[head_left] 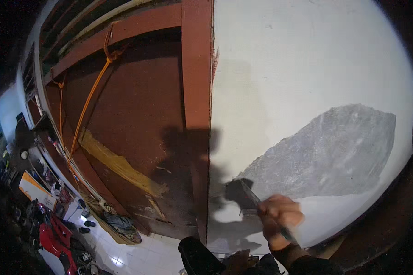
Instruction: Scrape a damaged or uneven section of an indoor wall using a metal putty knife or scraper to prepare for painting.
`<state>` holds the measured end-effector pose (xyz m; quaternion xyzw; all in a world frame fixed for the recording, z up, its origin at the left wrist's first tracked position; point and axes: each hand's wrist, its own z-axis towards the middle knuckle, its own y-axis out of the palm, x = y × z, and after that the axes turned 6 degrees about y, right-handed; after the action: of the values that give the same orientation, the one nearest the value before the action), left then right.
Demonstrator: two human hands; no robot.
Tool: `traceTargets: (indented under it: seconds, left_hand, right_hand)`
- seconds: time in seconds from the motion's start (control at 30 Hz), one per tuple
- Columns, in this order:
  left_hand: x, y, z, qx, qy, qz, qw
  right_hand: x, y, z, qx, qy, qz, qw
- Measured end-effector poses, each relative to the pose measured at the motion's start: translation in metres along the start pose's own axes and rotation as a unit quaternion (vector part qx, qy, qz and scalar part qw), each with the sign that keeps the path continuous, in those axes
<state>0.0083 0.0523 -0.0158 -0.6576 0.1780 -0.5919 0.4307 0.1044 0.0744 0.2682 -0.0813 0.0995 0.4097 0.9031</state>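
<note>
My right hand is closed around a slim, dark, long-handled tool. The tool's narrow end points up and left, near the lower left edge of a rough grey patch on the white wall. I cannot tell whether the tip touches the wall, as a dark shadow falls there. The tool's kind is not clear. Low in the picture, close to my dark-clothed knee, lies my left hand, dim and partly hidden; its fingers cannot be made out well.
Left of the wall stands a brown door frame with a brown panel. An orange cord hangs from it. A cloth bundle rests on the white tiled floor. A red motorcycle stands at far left.
</note>
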Motion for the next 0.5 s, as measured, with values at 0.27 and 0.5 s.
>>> traceTargets:
  seconds: [0.27, 0.5]
  left_hand:
    - [0.007, -0.018, -0.015, -0.022, -0.028, -0.034, 0.999]
    - [0.000, -0.021, -0.020, 0.016, -0.058, -0.016, 0.998]
  right_hand:
    - [0.058, 0.004, -0.040, -0.107, 0.071, -0.076, 0.989]
    - [-0.011, 0.009, -0.027, -0.044, 0.239, -0.234, 0.941]
